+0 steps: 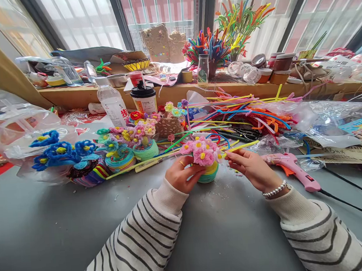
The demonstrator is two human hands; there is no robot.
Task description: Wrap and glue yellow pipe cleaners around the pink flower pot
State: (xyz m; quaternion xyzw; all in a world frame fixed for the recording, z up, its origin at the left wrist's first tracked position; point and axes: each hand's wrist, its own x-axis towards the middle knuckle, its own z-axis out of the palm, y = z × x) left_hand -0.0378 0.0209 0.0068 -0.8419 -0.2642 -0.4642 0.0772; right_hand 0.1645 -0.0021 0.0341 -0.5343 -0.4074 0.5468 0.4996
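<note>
Pink pipe-cleaner flowers (202, 155): bunched, yellow-centred, on top of the yellow-and-green flowerpot (209, 175), which rests on the grey counter (231, 235) between the two hands.
Left hand (181, 174): grip closed about the flowerpot's left side, thumb reaching across the front just under the blossoms.
Right hand (253, 167): grip narrow, fingertips close together at the bunch's right edge; whether they pinch a petal or the yellow pipe cleaner (246, 145) beside them, I cannot tell.
Fingertips to blossoms: the bunch lies directly left of the right fingertips, just beside them; the left hand is nearer, being in contact.
Flowerpot axis: upright or nearly so; the yellow pipe cleaner slants rightward and away from the right fingertips.
Hot glue gun (291, 165): pink, lying right of the right hand, nozzle towards it.
Blue pipe-cleaner flowers (61, 150): well apart, beyond the left hand.
Loose pipe cleaners (268, 119): heaped behind the right hand.
</note>
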